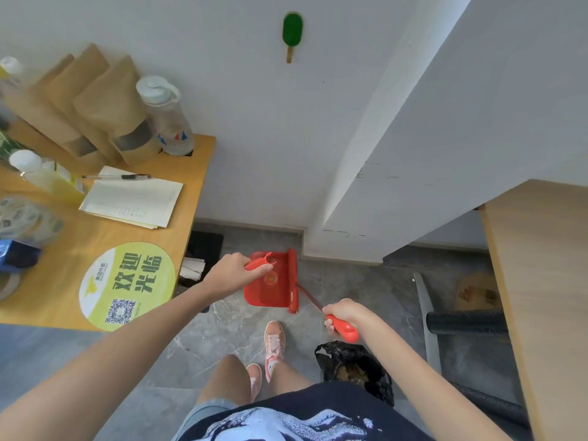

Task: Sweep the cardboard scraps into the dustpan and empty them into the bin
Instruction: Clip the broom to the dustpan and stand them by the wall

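Just a red dustpan (269, 291), red brush (293, 278) across its edge.

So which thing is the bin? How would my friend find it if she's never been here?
Start at the grey marble-patterned floor and find the person's pink shoes. Just to their right, under the right hand gripping the red plastic brush, sits the bin with a crinkly black plastic bag. It is the only shiny black, open-topped thing there; the red plastic dustpan lies farther ahead.
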`<state>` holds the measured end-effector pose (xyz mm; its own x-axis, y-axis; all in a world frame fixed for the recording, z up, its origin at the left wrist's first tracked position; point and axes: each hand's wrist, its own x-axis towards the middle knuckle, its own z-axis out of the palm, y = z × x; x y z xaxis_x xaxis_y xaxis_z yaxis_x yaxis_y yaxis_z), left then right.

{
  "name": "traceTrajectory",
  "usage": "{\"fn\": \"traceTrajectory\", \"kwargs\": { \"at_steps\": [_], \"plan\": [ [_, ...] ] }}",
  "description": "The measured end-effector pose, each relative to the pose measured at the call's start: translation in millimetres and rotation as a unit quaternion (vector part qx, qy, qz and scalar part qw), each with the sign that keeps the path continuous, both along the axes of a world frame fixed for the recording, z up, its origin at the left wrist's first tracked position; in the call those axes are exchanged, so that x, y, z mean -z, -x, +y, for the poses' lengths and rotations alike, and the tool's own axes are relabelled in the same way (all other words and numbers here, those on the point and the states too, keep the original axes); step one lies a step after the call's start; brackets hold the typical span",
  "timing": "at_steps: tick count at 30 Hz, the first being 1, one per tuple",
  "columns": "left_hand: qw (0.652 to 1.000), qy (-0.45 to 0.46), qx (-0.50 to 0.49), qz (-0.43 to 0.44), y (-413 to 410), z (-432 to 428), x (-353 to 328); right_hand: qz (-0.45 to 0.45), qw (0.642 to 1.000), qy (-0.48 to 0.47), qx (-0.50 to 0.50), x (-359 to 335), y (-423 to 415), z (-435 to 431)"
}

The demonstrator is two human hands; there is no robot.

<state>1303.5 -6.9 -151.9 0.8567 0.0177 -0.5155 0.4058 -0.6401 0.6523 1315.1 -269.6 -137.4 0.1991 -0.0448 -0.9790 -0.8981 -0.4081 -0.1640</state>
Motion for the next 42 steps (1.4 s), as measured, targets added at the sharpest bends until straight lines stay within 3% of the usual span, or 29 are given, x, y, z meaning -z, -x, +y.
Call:
{"fn": "traceTrajectory", "kwargs": {
  "at_steps": [12,16,19,23,28,32,35,39,42],
  "plan": [
    [0.997,0.015,-0.027,0.075,-34,0,76,-0.003,0.999,0.034,0.003,61,-18,29],
    [0.992,-0.043,-0.006,0.121,-38,7,92,0.012,0.998,0.052,-0.039,97,-8,31],
    [0.982,-0.119,0.045,0.138,-47,9,88,0.032,0.996,0.048,-0.062,96,-8,41],
    [0.972,-0.174,0.096,0.123,-56,11,81,0.068,0.982,0.050,-0.170,77,-8,58],
    [0.984,-0.122,0.093,0.085,-43,4,84,0.072,0.994,-0.027,-0.083,40,-20,80],
    [0.993,-0.072,0.019,0.093,-25,-4,82,0.031,0.998,-0.043,-0.039,37,-27,85],
    [0.993,-0.075,0.012,0.096,-18,-8,80,-0.052,0.994,-0.077,-0.056,41,-26,84],
    [0.992,-0.062,0.005,0.113,-16,-6,78,-0.177,0.960,-0.058,-0.211,43,-26,85],
    [0.991,-0.070,0.027,0.115,-13,-4,76,-0.251,0.905,0.054,-0.339,45,-29,92]
  ]
}}
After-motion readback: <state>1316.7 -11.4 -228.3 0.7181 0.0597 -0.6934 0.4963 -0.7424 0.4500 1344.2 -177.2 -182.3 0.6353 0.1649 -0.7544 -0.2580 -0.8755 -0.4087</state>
